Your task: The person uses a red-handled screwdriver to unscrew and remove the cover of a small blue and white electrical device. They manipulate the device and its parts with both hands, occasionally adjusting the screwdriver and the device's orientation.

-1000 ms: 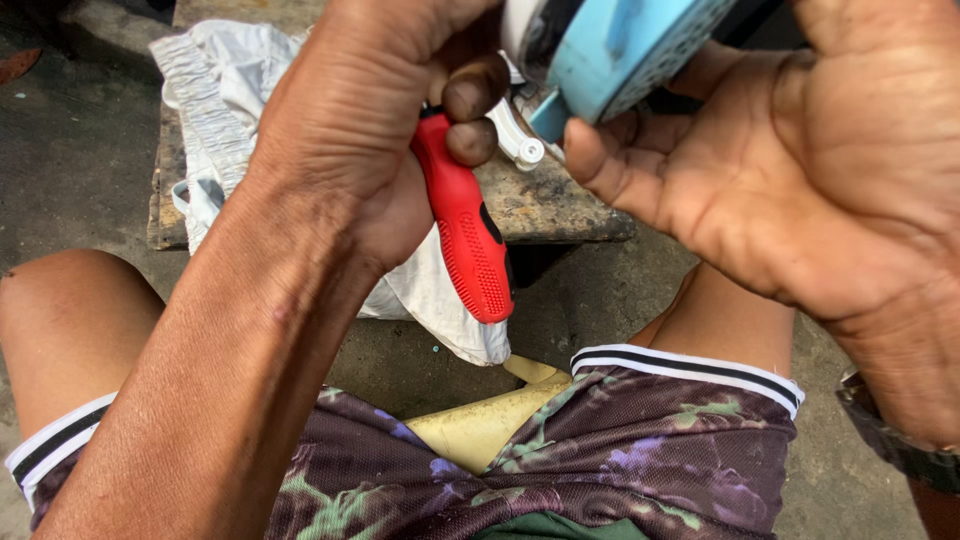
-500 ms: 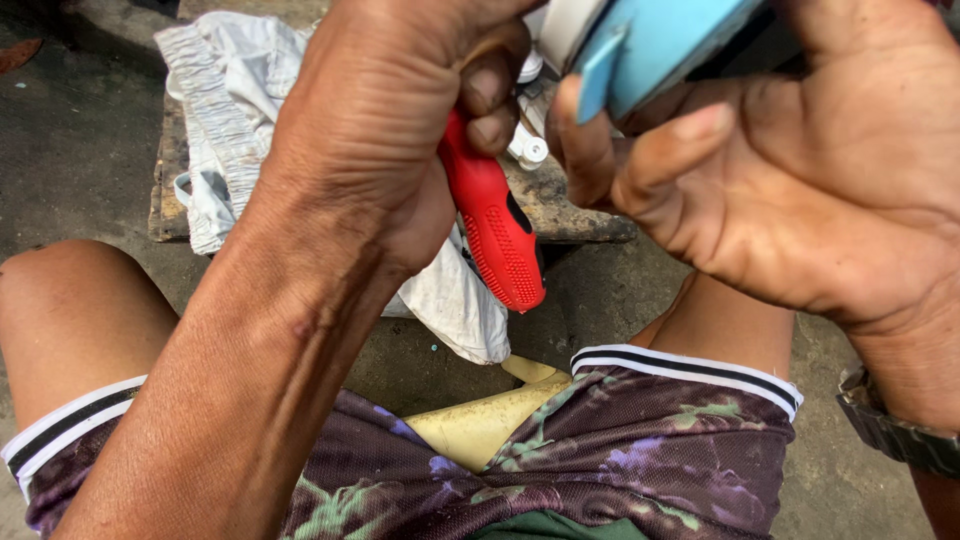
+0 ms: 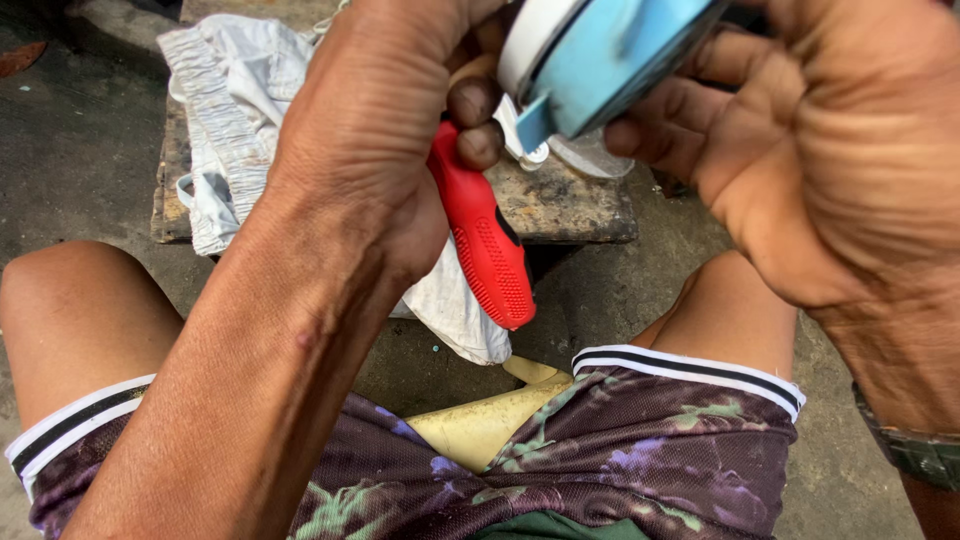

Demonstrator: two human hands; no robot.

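My left hand (image 3: pixel 385 150) is closed around a tool with a red ribbed handle (image 3: pixel 485 240), whose free end points down and to the right. The working end is hidden behind my fingers, up against a round light-blue and white object (image 3: pixel 600 55). My right hand (image 3: pixel 800 170) holds that round object near the top of the view, fingers curled behind it and palm facing me. Both hands are raised close to the camera, above my knees.
A white cloth (image 3: pixel 235 110) lies over a low wooden block (image 3: pixel 560 205) on the concrete ground (image 3: pixel 70 150). A small clear lid-like piece (image 3: pixel 590 160) rests on the block. I sit in patterned shorts (image 3: pixel 640 450) on a yellowish seat (image 3: pixel 480 425). A watch (image 3: pixel 915 450) is on my right wrist.
The red handle has swung a little, with its lower end further right and down. The blue and white object has shifted slightly left, closer to my left hand's fingers.
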